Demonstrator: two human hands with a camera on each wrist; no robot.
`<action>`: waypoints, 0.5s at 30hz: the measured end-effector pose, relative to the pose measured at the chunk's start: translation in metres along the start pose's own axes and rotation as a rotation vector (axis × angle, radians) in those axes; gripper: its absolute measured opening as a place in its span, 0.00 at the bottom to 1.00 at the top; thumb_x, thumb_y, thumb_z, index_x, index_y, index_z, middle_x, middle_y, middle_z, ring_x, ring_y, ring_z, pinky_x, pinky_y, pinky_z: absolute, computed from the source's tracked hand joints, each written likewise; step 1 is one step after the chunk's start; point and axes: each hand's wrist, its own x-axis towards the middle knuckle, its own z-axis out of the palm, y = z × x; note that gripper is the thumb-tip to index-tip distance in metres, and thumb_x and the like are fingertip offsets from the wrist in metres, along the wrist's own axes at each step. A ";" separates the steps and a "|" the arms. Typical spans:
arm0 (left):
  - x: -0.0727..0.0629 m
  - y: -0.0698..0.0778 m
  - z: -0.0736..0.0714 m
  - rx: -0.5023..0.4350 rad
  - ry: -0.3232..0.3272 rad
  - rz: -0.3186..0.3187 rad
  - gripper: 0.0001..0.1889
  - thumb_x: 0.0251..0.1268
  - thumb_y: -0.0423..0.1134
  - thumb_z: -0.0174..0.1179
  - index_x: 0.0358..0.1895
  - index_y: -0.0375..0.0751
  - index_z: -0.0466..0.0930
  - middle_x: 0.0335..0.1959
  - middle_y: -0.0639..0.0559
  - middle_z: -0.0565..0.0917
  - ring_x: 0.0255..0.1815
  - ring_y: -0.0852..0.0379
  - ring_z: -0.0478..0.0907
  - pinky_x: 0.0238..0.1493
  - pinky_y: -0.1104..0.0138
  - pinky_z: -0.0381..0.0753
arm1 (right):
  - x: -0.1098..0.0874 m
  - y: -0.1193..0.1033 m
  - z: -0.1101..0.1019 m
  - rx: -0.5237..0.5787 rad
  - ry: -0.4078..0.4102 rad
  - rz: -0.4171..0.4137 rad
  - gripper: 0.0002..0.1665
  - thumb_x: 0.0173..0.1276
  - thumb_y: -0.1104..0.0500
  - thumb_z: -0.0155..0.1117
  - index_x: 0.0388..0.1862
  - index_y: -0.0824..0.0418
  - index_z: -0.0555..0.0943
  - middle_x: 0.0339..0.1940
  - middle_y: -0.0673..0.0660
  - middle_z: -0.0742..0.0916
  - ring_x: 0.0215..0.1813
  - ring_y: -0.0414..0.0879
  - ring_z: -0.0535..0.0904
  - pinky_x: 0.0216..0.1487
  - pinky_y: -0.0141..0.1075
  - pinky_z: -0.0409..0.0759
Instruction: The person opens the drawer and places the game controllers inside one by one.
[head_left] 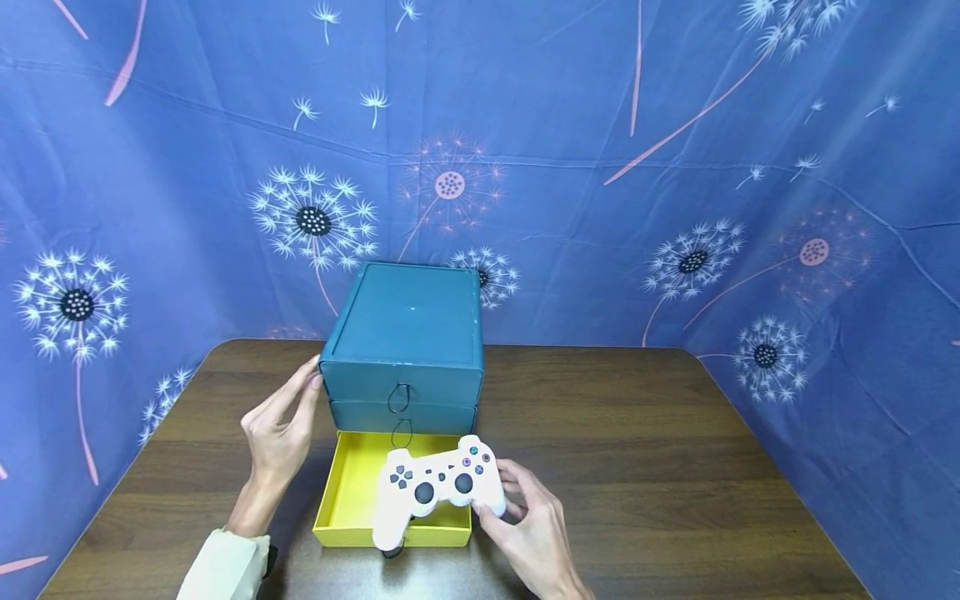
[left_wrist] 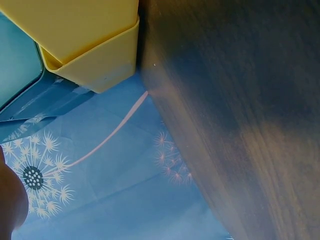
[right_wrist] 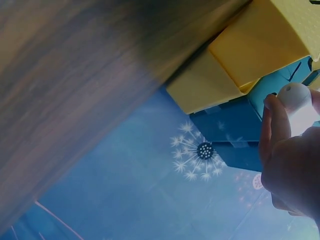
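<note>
A white game controller with black sticks and buttons is tilted over the pulled-out yellow bottom drawer. My right hand pinches its right grip between thumb and fingers. In the right wrist view the rounded end of that controller grip shows between the fingers. My left hand touches the left front edge of the teal drawer unit, its fingers extended along the side. The left wrist view shows only a small, blurred part of the left hand.
Two teal drawer fronts with dark ring pulls sit closed above the yellow drawer. Everything stands on a dark wooden table. Behind and beside it hangs a blue cloth with a dandelion print.
</note>
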 end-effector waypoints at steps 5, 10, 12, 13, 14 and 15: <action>0.000 -0.001 0.000 0.005 -0.001 0.000 0.20 0.52 0.11 0.66 0.50 0.22 0.86 0.46 0.31 0.87 0.55 0.70 0.82 0.56 0.76 0.79 | 0.001 -0.002 0.006 -0.017 -0.002 0.000 0.31 0.52 0.68 0.82 0.57 0.58 0.84 0.47 0.52 0.88 0.47 0.49 0.86 0.44 0.33 0.87; -0.003 -0.005 0.000 0.012 -0.007 0.001 0.19 0.54 0.13 0.66 0.51 0.23 0.86 0.46 0.32 0.88 0.55 0.70 0.82 0.56 0.77 0.79 | 0.001 -0.004 0.013 -0.028 -0.017 0.005 0.31 0.52 0.68 0.82 0.57 0.60 0.83 0.48 0.54 0.88 0.47 0.50 0.86 0.45 0.33 0.87; -0.003 -0.006 -0.001 0.015 -0.009 0.001 0.19 0.53 0.13 0.66 0.51 0.23 0.86 0.46 0.32 0.88 0.55 0.70 0.82 0.56 0.77 0.79 | 0.001 -0.005 0.016 -0.040 -0.022 0.010 0.31 0.52 0.68 0.81 0.57 0.60 0.83 0.47 0.54 0.88 0.47 0.51 0.86 0.46 0.33 0.87; -0.004 -0.007 -0.001 0.017 -0.009 0.001 0.19 0.53 0.13 0.66 0.51 0.23 0.86 0.46 0.33 0.88 0.55 0.70 0.82 0.56 0.77 0.79 | 0.001 -0.006 0.017 -0.049 -0.024 0.010 0.31 0.52 0.68 0.81 0.56 0.60 0.83 0.47 0.54 0.88 0.47 0.51 0.86 0.45 0.33 0.87; -0.004 -0.007 -0.001 0.018 -0.009 0.000 0.20 0.52 0.12 0.66 0.51 0.23 0.86 0.46 0.33 0.88 0.55 0.70 0.82 0.56 0.77 0.79 | 0.001 -0.007 0.018 -0.055 -0.025 0.012 0.30 0.52 0.68 0.81 0.56 0.60 0.83 0.47 0.54 0.88 0.47 0.51 0.86 0.45 0.32 0.87; -0.004 -0.007 -0.001 0.019 -0.007 0.000 0.20 0.52 0.12 0.66 0.51 0.23 0.86 0.46 0.33 0.88 0.55 0.70 0.82 0.56 0.77 0.79 | 0.002 -0.007 0.020 -0.063 -0.026 0.013 0.30 0.52 0.68 0.81 0.56 0.61 0.83 0.47 0.54 0.88 0.47 0.51 0.86 0.45 0.32 0.87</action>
